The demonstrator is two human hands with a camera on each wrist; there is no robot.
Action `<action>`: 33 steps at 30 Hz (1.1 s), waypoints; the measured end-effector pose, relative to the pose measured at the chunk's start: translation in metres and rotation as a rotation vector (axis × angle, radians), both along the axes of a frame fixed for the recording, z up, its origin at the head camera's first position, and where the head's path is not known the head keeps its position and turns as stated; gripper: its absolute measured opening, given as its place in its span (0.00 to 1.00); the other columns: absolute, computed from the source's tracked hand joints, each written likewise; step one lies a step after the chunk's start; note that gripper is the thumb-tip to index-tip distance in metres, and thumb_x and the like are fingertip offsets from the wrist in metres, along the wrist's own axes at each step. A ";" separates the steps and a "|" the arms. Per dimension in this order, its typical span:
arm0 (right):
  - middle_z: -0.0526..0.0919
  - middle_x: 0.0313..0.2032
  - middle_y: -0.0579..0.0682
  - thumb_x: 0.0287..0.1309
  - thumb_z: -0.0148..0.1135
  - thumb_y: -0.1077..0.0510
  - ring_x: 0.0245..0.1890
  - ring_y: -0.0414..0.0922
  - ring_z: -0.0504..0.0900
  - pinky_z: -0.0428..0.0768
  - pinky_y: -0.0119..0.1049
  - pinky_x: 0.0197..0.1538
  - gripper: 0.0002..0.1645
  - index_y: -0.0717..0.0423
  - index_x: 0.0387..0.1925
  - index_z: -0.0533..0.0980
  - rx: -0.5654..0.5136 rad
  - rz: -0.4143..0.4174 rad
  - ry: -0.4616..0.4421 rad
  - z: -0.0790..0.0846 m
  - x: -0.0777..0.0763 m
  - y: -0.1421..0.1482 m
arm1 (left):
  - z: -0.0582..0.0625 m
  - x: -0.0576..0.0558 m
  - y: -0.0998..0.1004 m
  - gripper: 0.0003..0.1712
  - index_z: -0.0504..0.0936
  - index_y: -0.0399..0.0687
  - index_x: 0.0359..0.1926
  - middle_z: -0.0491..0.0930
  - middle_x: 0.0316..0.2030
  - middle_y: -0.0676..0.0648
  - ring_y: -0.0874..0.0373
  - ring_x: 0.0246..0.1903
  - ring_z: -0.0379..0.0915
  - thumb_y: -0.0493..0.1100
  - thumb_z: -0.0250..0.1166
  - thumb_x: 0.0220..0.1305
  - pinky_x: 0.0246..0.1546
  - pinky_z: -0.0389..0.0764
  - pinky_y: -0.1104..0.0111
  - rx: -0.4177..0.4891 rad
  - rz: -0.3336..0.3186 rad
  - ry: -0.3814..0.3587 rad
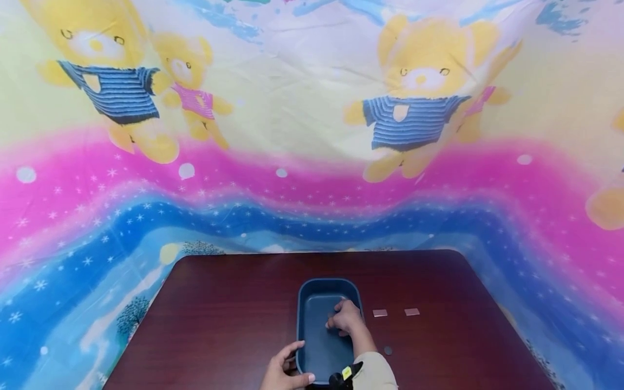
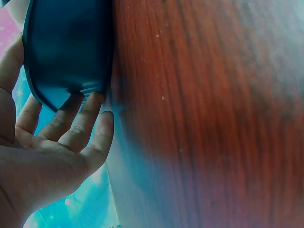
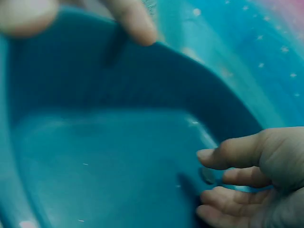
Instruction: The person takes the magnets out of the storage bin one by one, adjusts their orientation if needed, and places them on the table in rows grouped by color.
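Note:
A dark blue rectangular plastic bin [image 1: 322, 336] with rounded corners stands on the table. My left hand [image 1: 287, 370] holds its near left corner, thumb over the near rim and fingers along the outer side wall [image 2: 69, 47]. Inside the bin is my right hand [image 1: 347, 318], its thumb and fingers spread apart above the floor. Between them, in the right wrist view, a small dark round disc [image 3: 207, 175] like a coin shows; whether a finger touches it is hard to see. Another small grey disc [image 1: 388, 350] lies on the table right of the bin.
Two small pale rectangular pieces [image 1: 379, 313] lie on the dark red wooden table [image 1: 224, 309], to the right of the bin. A cloth printed with bears [image 1: 292, 189] hangs behind the table and along its sides.

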State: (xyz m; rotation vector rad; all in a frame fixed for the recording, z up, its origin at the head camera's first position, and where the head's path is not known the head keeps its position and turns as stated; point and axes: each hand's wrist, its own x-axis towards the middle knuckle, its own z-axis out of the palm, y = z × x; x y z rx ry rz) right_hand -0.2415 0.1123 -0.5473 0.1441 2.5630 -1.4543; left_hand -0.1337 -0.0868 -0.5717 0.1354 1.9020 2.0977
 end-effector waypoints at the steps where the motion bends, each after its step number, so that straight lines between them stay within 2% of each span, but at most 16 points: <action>1: 0.77 0.37 0.62 0.37 0.71 0.68 0.25 0.46 0.78 0.79 0.41 0.24 0.31 0.74 0.48 0.72 0.007 -0.020 0.011 -0.003 -0.001 -0.001 | 0.000 0.000 0.000 0.41 0.64 0.31 0.62 0.73 0.47 0.30 0.40 0.41 0.76 0.31 0.72 0.47 0.31 0.80 0.55 0.009 -0.001 0.006; 5: 0.80 0.36 0.59 0.35 0.72 0.68 0.22 0.45 0.77 0.77 0.39 0.23 0.24 0.68 0.42 0.79 0.097 -0.066 0.055 -0.011 -0.004 -0.006 | 0.000 0.000 0.000 0.40 0.64 0.32 0.62 0.74 0.47 0.32 0.42 0.40 0.76 0.30 0.72 0.48 0.31 0.79 0.54 0.026 -0.006 -0.015; 8: 0.82 0.33 0.53 0.33 0.74 0.66 0.25 0.47 0.78 0.76 0.40 0.25 0.19 0.58 0.35 0.84 0.220 -0.058 0.091 -0.012 -0.005 -0.009 | -0.001 -0.001 0.000 0.40 0.64 0.32 0.63 0.74 0.46 0.33 0.43 0.39 0.77 0.30 0.71 0.49 0.32 0.79 0.53 0.023 -0.009 -0.023; 11: 0.83 0.33 0.50 0.32 0.74 0.65 0.29 0.48 0.78 0.75 0.42 0.27 0.16 0.53 0.31 0.85 0.299 -0.043 0.118 -0.011 -0.007 -0.011 | -0.001 -0.002 0.000 0.40 0.64 0.32 0.63 0.74 0.46 0.32 0.41 0.40 0.76 0.31 0.71 0.49 0.32 0.79 0.54 0.020 -0.009 -0.008; 19: 0.83 0.37 0.52 0.33 0.76 0.64 0.36 0.53 0.79 0.77 0.44 0.32 0.21 0.55 0.37 0.85 0.354 -0.043 0.152 -0.013 -0.007 -0.010 | 0.000 0.000 0.001 0.41 0.65 0.32 0.62 0.74 0.46 0.32 0.40 0.41 0.75 0.31 0.73 0.46 0.31 0.79 0.54 0.020 -0.009 0.002; 25: 0.82 0.29 0.51 0.33 0.77 0.65 0.18 0.43 0.76 0.74 0.36 0.20 0.15 0.57 0.30 0.84 0.313 -0.063 0.149 -0.018 -0.010 -0.010 | 0.003 0.001 0.001 0.41 0.65 0.32 0.62 0.74 0.46 0.32 0.42 0.40 0.76 0.31 0.73 0.46 0.31 0.79 0.54 0.011 -0.010 0.003; 33: 0.81 0.25 0.48 0.34 0.76 0.66 0.19 0.42 0.76 0.74 0.34 0.19 0.10 0.55 0.23 0.83 0.303 -0.006 0.155 -0.020 -0.017 -0.009 | 0.003 0.001 -0.002 0.40 0.65 0.32 0.62 0.74 0.46 0.30 0.44 0.39 0.77 0.32 0.73 0.47 0.31 0.80 0.56 -0.013 -0.015 -0.003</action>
